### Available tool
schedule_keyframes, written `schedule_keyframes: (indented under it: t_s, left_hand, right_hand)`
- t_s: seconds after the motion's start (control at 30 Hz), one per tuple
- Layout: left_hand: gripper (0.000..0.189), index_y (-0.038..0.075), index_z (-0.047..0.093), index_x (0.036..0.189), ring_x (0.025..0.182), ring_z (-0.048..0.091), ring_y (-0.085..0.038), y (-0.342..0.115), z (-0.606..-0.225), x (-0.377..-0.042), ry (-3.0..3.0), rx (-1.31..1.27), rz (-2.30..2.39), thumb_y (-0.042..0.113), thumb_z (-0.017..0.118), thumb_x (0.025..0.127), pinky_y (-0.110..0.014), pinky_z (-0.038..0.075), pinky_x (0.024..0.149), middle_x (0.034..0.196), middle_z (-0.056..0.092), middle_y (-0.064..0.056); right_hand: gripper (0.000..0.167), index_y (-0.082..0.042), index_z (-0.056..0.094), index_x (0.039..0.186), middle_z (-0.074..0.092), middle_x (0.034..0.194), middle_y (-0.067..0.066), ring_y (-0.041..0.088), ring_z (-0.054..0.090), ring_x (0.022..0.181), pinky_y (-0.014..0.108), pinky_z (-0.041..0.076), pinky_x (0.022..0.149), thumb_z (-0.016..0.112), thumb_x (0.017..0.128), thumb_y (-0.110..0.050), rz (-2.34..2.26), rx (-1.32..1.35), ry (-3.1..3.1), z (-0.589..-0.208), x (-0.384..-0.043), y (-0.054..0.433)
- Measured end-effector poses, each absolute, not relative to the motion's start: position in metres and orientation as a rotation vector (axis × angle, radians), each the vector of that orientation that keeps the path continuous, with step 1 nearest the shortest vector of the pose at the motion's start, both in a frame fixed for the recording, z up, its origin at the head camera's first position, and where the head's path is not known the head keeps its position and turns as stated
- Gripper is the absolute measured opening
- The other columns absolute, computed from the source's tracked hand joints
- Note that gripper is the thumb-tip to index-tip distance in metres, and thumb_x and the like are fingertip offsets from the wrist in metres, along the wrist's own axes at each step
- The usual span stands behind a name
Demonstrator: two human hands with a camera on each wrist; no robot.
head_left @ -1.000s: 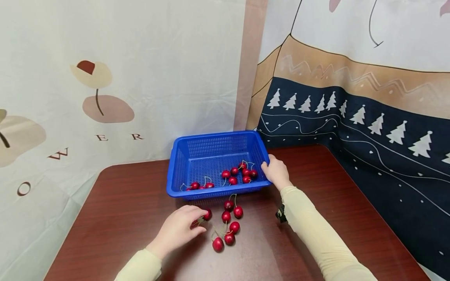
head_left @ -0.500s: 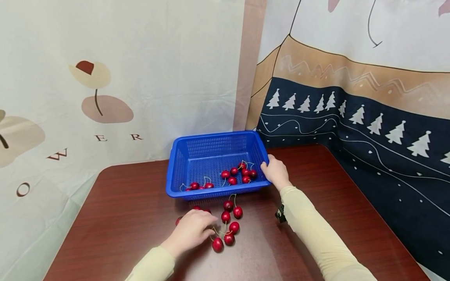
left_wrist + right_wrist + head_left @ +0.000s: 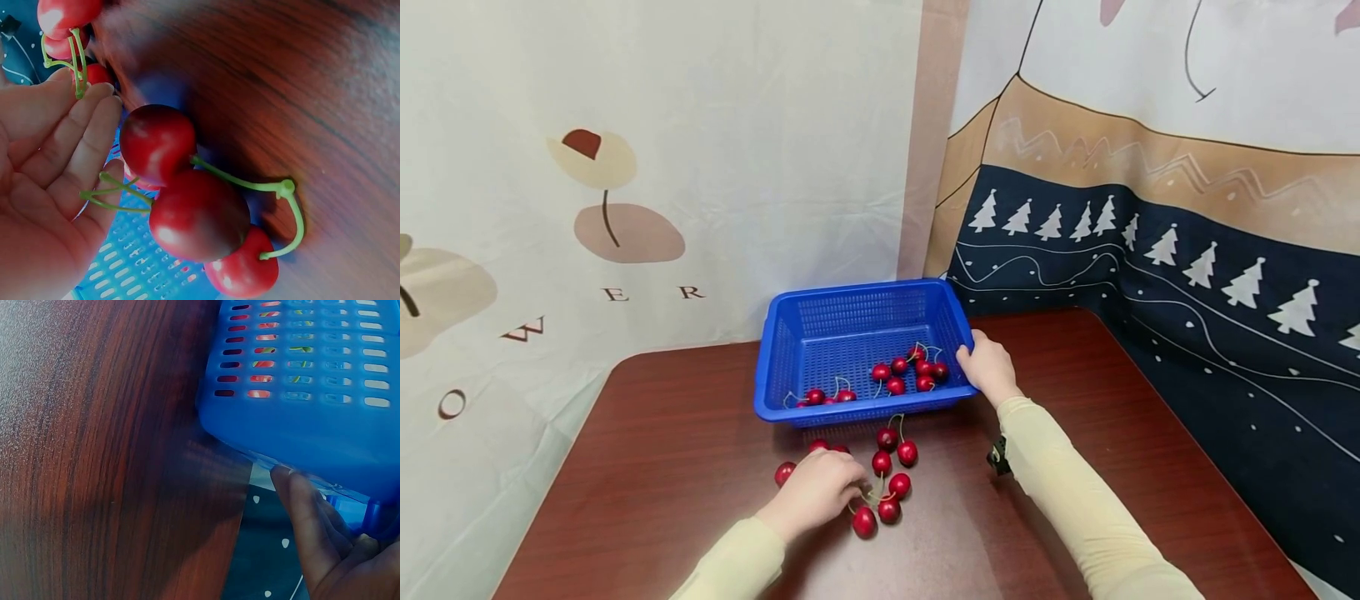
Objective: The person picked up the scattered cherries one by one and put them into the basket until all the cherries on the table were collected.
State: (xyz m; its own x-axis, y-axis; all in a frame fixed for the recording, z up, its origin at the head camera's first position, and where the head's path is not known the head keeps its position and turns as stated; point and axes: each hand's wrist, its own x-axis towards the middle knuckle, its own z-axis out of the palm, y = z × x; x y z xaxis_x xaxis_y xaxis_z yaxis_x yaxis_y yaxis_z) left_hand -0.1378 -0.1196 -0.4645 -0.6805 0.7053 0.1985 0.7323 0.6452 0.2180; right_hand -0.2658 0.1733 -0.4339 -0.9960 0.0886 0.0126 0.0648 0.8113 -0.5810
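My left hand (image 3: 820,492) is low over the table among loose cherries. In the left wrist view, its thumb and fingertips pinch green cherry stems (image 3: 78,62), with red cherries (image 3: 67,15) at their other ends. Three cherries (image 3: 889,510) lie just right of this hand in the head view, and more cherries (image 3: 785,473) lie to its left, partly covered by it. My right hand (image 3: 988,367) grips the right rim of a blue plastic basket (image 3: 865,410), thumb on top and fingers beneath. Inside the basket are several cherries (image 3: 897,386) with stems.
Between the left hand and the basket's front lie more cherries (image 3: 907,452). The brown wooden table (image 3: 647,467) meets a pale printed curtain (image 3: 760,167) behind and a dark curtain with white trees (image 3: 1165,283) on the right.
My left hand has moved right, from the left cherries to the stems of the right group, and its fingers have closed on them. The right hand and basket stay put.
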Motion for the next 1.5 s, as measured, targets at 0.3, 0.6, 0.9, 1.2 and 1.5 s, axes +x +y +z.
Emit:
schedule_keyframes:
  t_s: [0.3,0.6,0.9,1.2,1.5]
  left_hand:
    - [0.015,0.018,0.071,0.077,0.070,0.060,-0.008,-0.119,-0.461,-0.137,-2.806,-1.219,-0.488,0.005,0.078,0.079,-0.027,0.051,0.068,0.073,0.063,0.010]
    - [0.018,0.017,0.072,0.076,0.069,0.060,-0.008,-0.125,-0.450,-0.136,-2.707,-1.266,-0.538,0.000,0.078,0.075,-0.027,0.050,0.067,0.072,0.063,0.009]
    - [0.019,0.014,0.071,0.075,0.070,0.062,-0.011,-0.133,-0.434,-0.140,-2.655,-1.237,-0.502,-0.003,0.076,0.076,-0.029,0.052,0.070,0.073,0.064,0.007]
    - [0.015,0.011,0.071,0.080,0.075,0.063,-0.015,-0.139,-0.405,-0.143,-2.665,-1.064,-0.508,-0.004,0.076,0.080,-0.031,0.055,0.072,0.078,0.067,0.002]
    - [0.013,0.009,0.075,0.088,0.082,0.066,-0.017,-0.142,-0.371,-0.155,-2.588,-0.858,-0.608,-0.001,0.079,0.080,-0.034,0.056,0.077,0.086,0.070,0.000]
  right_hand:
    - [0.048,0.002,0.044,0.142,0.061,0.127,0.027,0.043,0.063,0.107,0.058,0.048,0.094,0.048,0.101,-0.024,0.948,-0.130,-2.960,-0.434,-0.267,0.173]
    - [0.047,0.002,0.046,0.140,0.061,0.125,0.027,0.043,0.063,0.106,0.058,0.048,0.094,0.048,0.101,-0.024,0.931,-0.122,-2.955,-0.434,-0.267,0.174]
    - [0.046,0.002,0.047,0.139,0.062,0.124,0.027,0.043,0.064,0.105,0.057,0.049,0.093,0.048,0.101,-0.024,0.929,-0.114,-2.943,-0.436,-0.268,0.175]
    - [0.047,0.002,0.047,0.139,0.062,0.124,0.027,0.043,0.064,0.105,0.058,0.048,0.093,0.049,0.101,-0.024,0.938,-0.109,-2.940,-0.436,-0.267,0.175]
    - [0.047,0.002,0.047,0.140,0.062,0.124,0.027,0.043,0.064,0.105,0.058,0.048,0.093,0.049,0.101,-0.024,0.932,-0.105,-2.940,-0.436,-0.267,0.175]
